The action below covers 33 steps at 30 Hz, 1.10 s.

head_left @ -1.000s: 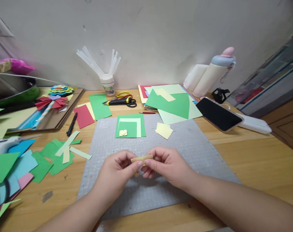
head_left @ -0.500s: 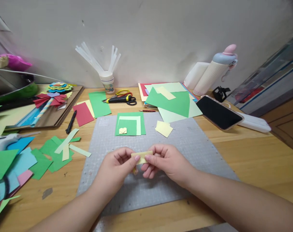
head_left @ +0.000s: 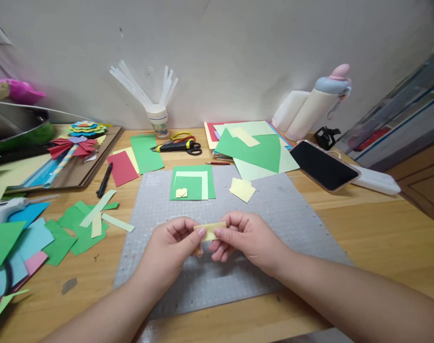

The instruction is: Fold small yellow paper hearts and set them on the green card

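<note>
Between my two hands is a small folded strip of pale yellow paper, held level above the grey cutting mat. My left hand pinches its left end, thumb in front and fingers behind. At the right end, my right hand grips it the same way, its lower fingers curled beneath. Beyond the hands, a small folded cream paper heart rests on layered green squares. Pale yellow paper pieces lie on the mat to the right of them.
Green scraps and a black pen lie left. Scissors, a cutter and a paper cup with white strips stand behind. Stacked paper, a phone and a bottle are at the right.
Hardly anything differs. Both hands keep the same pinch on the yellow paper strip, and the whole view has shifted very slightly.
</note>
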### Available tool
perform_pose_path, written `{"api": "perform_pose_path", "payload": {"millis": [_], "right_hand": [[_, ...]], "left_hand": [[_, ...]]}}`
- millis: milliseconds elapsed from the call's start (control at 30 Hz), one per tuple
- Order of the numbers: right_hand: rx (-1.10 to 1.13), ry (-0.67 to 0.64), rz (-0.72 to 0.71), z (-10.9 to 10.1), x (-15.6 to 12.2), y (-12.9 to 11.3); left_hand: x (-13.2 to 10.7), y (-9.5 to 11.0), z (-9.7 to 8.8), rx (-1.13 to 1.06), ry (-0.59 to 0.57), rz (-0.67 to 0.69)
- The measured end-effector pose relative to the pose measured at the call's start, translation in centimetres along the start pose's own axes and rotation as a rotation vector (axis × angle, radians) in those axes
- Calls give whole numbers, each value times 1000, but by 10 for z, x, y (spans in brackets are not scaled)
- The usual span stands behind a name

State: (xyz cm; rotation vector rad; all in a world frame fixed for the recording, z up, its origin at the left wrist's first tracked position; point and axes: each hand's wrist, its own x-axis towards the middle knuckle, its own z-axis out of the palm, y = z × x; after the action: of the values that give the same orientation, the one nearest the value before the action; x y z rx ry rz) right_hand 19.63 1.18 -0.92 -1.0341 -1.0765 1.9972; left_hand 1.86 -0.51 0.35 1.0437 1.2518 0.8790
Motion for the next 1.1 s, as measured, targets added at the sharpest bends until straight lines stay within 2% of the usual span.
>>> {"api": "perform_pose_path", "payload": {"millis": [1100], "right_hand": [[0, -11, 4, 0, 1, 0]], "left_hand": [[0, 1, 2, 39, 12, 17]]}}
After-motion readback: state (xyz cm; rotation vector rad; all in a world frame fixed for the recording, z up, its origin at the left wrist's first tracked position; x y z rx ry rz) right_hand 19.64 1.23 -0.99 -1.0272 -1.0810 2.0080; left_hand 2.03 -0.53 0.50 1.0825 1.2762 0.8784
